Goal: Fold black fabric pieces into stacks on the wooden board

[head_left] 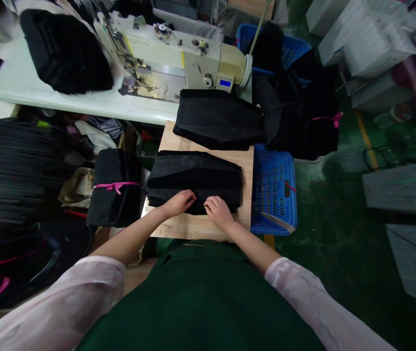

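A stack of black fabric pieces (pixel 193 168) lies in front of me on a light wooden board (pixel 193 229). My left hand (pixel 181 202) has its fingers curled together on the near edge of the top fabric. Just to the right, my right hand (pixel 218 210) pinches the same near edge, a small gap away from the left. The fingertips are partly hidden against the dark cloth. Behind this stack, a second black fabric stack (pixel 218 118) rests on the board's far end, close to the sewing machine (pixel 200 58).
A white sewing table (pixel 149 109) holds a thick black fabric pile (pixel 64 53). On the left stands a black bundle (pixel 105 187) tied with pink ribbon. Blue plastic baskets (pixel 274 187) and a ribbon-tied black heap (pixel 299 114) are at right. Grey boxes (pixel 405 190) stand farther right.
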`<control>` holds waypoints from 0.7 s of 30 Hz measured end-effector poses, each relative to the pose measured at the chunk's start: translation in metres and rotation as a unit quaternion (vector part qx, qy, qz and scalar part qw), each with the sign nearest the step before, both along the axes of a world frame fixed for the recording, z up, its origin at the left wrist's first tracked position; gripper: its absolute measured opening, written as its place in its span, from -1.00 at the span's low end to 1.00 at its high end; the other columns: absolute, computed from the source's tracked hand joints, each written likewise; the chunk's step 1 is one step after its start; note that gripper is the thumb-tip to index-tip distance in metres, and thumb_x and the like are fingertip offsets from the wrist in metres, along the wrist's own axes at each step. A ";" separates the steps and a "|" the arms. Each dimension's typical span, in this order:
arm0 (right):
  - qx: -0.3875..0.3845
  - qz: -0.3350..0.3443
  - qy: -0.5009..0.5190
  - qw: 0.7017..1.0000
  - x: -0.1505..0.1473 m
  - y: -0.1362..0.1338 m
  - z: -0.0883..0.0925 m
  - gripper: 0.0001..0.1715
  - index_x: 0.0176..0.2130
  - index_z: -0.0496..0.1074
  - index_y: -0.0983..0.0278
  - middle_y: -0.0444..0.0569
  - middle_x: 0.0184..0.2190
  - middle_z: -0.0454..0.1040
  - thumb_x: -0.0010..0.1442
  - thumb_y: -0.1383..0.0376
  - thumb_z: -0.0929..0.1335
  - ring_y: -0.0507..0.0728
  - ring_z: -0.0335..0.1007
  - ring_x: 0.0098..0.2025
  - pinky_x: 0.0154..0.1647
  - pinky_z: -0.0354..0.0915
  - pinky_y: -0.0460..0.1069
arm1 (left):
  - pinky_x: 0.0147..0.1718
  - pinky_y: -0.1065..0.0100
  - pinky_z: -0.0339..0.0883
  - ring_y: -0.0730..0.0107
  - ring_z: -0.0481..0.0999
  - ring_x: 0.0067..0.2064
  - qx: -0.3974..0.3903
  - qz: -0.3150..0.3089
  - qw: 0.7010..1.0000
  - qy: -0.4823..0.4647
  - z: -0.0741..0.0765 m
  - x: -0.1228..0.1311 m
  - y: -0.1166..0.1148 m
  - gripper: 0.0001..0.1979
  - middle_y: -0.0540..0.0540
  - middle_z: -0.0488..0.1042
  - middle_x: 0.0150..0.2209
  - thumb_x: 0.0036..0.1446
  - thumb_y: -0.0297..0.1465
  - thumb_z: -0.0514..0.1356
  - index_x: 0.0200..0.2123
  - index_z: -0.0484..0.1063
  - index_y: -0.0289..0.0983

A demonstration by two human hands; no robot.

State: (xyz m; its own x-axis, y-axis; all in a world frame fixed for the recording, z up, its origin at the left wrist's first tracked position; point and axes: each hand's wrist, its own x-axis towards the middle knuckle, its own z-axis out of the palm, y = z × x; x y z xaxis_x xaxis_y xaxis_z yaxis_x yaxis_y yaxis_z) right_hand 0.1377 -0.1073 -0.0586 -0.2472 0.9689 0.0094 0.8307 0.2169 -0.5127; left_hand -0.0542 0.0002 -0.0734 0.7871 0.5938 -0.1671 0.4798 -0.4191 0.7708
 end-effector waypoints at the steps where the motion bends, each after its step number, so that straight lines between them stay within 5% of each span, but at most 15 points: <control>1: 0.004 0.028 -0.014 0.999 0.000 -0.002 0.002 -0.84 -0.19 0.45 0.30 0.05 -0.19 0.44 0.30 0.36 0.27 0.16 0.27 -0.12 -0.09 0.22 0.04 | -0.13 0.27 0.36 0.29 0.48 -0.21 -0.003 0.016 1.000 0.012 0.000 0.001 0.001 -0.84 -0.12 0.47 -0.29 0.14 -0.46 0.06 -0.28 0.43 -0.28; 5: -0.022 0.085 -0.049 0.995 -0.001 -0.005 -0.001 -0.84 -0.17 0.50 0.29 0.04 -0.18 0.45 0.28 0.31 0.33 0.17 0.26 -0.10 -0.13 0.23 0.05 | -0.16 0.27 0.36 0.29 0.49 -0.24 -0.036 0.049 0.998 0.029 0.000 0.001 0.004 -0.83 -0.08 0.48 -0.28 0.12 -0.45 0.04 -0.24 0.39 -0.26; 11: -0.058 0.027 0.025 0.998 -0.001 0.002 -0.015 -0.80 -0.27 0.53 0.27 -0.02 -0.24 0.45 0.31 0.31 0.30 0.11 0.28 -0.17 -0.10 0.24 0.00 | -0.29 0.36 0.34 0.37 0.46 -0.33 -0.050 0.054 0.997 0.012 0.006 -0.004 0.004 -0.73 0.00 0.44 -0.36 -0.05 -0.58 0.01 -0.24 0.33 -0.24; 21: -0.078 -0.029 0.030 0.996 -0.002 0.010 -0.011 -0.82 -0.24 0.44 0.28 -0.01 -0.26 0.48 0.34 0.36 0.25 0.13 0.32 -0.18 -0.12 0.25 0.00 | -0.09 0.32 0.34 0.30 0.49 -0.15 0.019 -0.070 0.997 -0.002 0.021 -0.006 0.001 -0.85 -0.12 0.51 -0.24 0.15 -0.39 0.14 -0.25 0.49 -0.27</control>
